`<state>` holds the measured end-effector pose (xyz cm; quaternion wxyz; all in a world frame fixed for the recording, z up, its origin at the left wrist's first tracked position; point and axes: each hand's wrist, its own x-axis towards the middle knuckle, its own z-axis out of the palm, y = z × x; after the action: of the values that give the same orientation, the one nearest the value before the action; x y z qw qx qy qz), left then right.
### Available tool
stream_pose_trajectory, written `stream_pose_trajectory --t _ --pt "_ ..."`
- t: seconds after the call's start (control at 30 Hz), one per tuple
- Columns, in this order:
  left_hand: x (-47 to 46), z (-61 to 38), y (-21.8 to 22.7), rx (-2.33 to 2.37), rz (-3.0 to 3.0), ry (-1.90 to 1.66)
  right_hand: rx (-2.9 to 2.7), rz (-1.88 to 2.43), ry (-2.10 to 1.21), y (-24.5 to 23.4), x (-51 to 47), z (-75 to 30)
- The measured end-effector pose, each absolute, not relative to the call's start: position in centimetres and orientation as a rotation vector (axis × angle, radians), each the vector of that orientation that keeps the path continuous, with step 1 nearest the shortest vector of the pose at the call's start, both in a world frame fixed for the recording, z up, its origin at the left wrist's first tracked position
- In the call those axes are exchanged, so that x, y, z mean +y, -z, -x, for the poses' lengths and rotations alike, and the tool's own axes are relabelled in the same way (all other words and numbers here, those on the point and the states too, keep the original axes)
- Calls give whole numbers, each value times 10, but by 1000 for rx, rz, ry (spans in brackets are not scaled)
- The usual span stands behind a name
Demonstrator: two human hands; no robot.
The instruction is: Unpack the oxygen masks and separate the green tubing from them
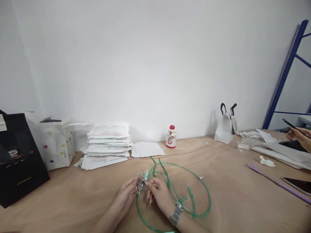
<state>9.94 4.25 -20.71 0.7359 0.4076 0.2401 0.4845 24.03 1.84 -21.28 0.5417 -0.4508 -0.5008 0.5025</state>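
My left hand point(126, 193) and my right hand point(158, 193) meet over the wooden table point(233, 207), both pinched on a small clear plastic mask piece point(141, 182) between them. Green tubing point(194, 181) runs from that piece and lies in loose loops on the table around and right of my right hand. A watch point(176, 213) sits on my right wrist.
A stack of white sealed packets point(107, 145) and a flat white pouch point(147, 149) lie behind. A black bag point(18, 158), white paper bags point(57, 142) point(227, 127), a small red-capped bottle point(171, 137), a purple stick point(279, 184), a phone point(297, 185). Another person's hand point(300, 135) at far right.
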Motion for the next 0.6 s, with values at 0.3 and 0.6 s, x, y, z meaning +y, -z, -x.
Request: stream_pose_trajectory --t 0.3,0.6 --pt "42 -98 211 488 -865 -1071 -1275 1137 -1163 214 21 -244" --pt "40 -99 207 503 -854 -1090 -1364 1237 -968 215 14 -241"
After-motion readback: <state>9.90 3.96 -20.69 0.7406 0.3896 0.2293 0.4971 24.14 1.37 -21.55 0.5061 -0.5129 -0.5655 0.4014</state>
